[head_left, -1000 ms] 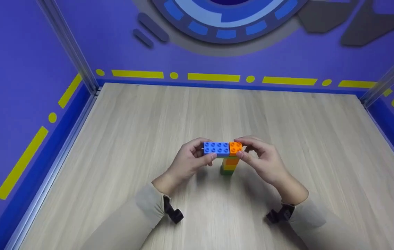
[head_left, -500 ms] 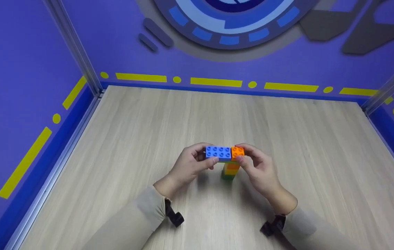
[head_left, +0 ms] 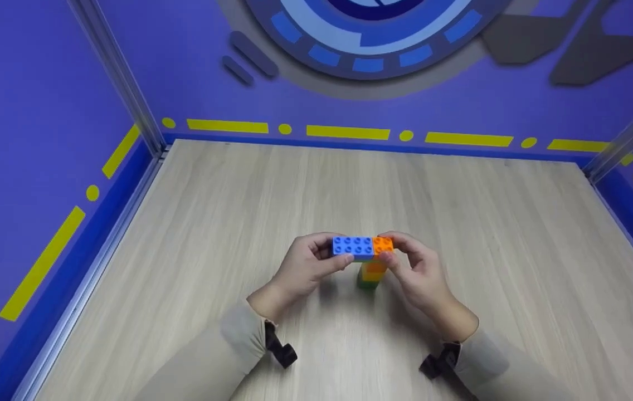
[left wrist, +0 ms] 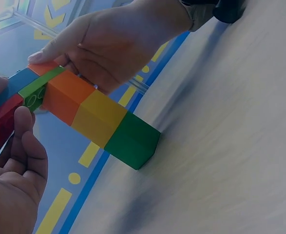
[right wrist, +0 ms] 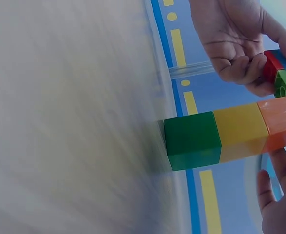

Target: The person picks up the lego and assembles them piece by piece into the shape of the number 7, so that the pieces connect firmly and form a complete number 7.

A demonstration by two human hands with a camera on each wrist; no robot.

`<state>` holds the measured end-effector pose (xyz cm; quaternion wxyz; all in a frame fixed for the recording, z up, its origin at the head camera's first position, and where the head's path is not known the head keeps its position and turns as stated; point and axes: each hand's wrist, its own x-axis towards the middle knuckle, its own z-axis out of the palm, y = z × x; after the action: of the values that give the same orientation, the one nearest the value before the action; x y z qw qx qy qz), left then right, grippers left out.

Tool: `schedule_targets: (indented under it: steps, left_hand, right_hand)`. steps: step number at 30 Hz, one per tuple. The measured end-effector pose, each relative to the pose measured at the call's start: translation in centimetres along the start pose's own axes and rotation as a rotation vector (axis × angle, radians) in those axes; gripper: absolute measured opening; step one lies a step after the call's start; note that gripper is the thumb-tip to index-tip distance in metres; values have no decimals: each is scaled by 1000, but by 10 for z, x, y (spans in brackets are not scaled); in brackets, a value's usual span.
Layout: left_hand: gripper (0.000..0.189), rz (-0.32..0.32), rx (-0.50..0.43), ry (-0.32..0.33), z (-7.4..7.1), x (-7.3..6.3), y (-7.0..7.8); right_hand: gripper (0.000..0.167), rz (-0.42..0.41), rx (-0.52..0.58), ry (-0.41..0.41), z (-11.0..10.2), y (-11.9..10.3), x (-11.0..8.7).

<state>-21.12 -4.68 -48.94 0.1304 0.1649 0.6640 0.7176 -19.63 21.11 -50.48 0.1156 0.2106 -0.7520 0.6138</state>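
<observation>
A column of stacked toy building bricks stands on the table: a dark green brick [right wrist: 192, 141] at the bottom, then a yellow brick [right wrist: 241, 130] and an orange brick [left wrist: 67, 97]. Above these a light green brick [left wrist: 41, 85] juts out to the left, with a red brick [left wrist: 6, 119] under its overhanging side. On top lie a blue brick [head_left: 352, 246] and a small orange brick [head_left: 383, 245], side by side. My left hand [head_left: 308, 264] pinches the blue brick, thumb in front, with curled fingers by the red one. My right hand [head_left: 419, 270] pinches the small orange brick between thumb and fingers.
The wood-grain table [head_left: 227, 211] reaches back to a blue-purple wall [head_left: 183, 67] with yellow markings. Metal profiles [head_left: 121, 78] run along the corners. A black wrist mount [head_left: 280, 348] sits on each sleeve.
The head view has tilted slightly, so everything sits a little lower. My right wrist has drawn inward toward the column. Both hands keep their hold on the top bricks.
</observation>
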Motion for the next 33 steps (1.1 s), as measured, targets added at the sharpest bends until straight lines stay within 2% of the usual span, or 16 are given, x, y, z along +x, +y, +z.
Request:
schedule_targets:
  steps: [5, 10, 14, 17, 24, 29, 33]
  left_hand:
    - [37, -14, 4, 6, 0, 2, 2]
    - [36, -30, 12, -1, -2, 2, 0]
    - [37, -25, 65, -19, -6, 3, 0]
    - [39, 6, 116, -23, -8, 4, 0]
    - [37, 73, 199, -19, -12, 4, -2]
    - [37, 76, 237, -4, -12, 5, -2]
    - [41, 79, 246, 15, -14, 6, -1]
  right_hand:
    - [30, 0, 17, -7, -2, 0, 0]
    - [29, 18, -13, -15, -1, 2, 0]
    - [32, 29, -27, -23, -2, 3, 1]
    - [34, 25, -21, -18, -2, 3, 2]
    - [48, -54, -8, -24, 0, 11, -4]
    - [53, -131, 21, -42, -3, 19, -3]
    - [56, -148, 26, -31, -2, 20, 0]
